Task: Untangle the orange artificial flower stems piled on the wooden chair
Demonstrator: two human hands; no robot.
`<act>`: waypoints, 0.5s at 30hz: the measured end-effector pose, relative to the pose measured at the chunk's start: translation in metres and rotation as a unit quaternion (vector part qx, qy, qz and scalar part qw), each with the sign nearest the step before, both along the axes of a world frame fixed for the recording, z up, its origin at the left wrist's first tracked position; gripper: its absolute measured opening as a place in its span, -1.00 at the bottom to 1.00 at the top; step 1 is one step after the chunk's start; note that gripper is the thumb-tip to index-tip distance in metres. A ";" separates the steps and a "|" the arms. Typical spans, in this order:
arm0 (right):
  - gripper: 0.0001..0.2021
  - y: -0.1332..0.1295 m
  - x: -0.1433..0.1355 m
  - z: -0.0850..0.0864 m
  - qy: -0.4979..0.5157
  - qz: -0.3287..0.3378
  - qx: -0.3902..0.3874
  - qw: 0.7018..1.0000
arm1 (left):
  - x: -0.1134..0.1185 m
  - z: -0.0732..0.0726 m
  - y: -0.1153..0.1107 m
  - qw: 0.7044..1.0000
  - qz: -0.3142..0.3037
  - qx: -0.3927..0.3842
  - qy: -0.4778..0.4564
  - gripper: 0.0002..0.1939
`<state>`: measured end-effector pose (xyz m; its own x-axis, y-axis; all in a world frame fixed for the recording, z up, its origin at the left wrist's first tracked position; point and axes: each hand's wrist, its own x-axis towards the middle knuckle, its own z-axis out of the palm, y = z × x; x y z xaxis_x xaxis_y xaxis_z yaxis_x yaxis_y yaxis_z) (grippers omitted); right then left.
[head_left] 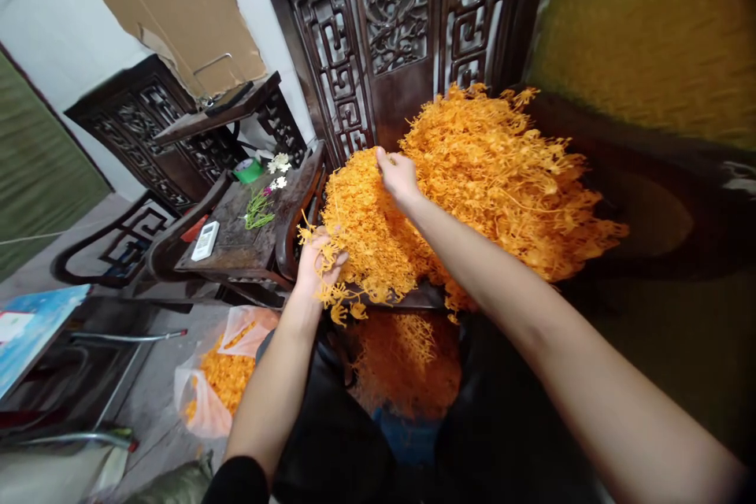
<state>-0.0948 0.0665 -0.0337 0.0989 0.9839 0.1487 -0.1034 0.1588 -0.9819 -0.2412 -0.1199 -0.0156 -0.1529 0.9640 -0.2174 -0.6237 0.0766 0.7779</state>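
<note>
A large heap of orange plastic flower pieces, thin branching stems with small heads, lies on a dark wooden seat. A denser mound of fine orange pieces sits at its left. My left hand is at the mound's left edge, fingers curled around a few orange plastic flower pieces that dangle below it. Over the upper part of the mound is my right hand, its thumb and fingers closed in a pinch. What lies between those fingertips is too small to make out.
A carved chair back rises behind the heap. On the side table lie a green tape roll, a white remote, green stems and white flowers. A plastic bag of orange pieces is on the floor.
</note>
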 end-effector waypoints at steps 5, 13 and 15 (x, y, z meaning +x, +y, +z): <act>-0.47 0.035 -0.018 -0.017 -0.438 0.011 0.220 0.871 | -0.006 0.002 0.005 0.996 0.062 -0.007 0.061 -0.77; -0.34 0.002 -0.014 0.001 -0.464 0.063 0.337 0.817 | -0.014 -0.006 0.014 0.984 0.121 0.056 0.120 -0.65; -0.43 -0.042 -0.010 0.019 -0.348 0.063 0.338 0.872 | -0.014 -0.009 0.014 0.979 0.131 0.073 0.137 -0.66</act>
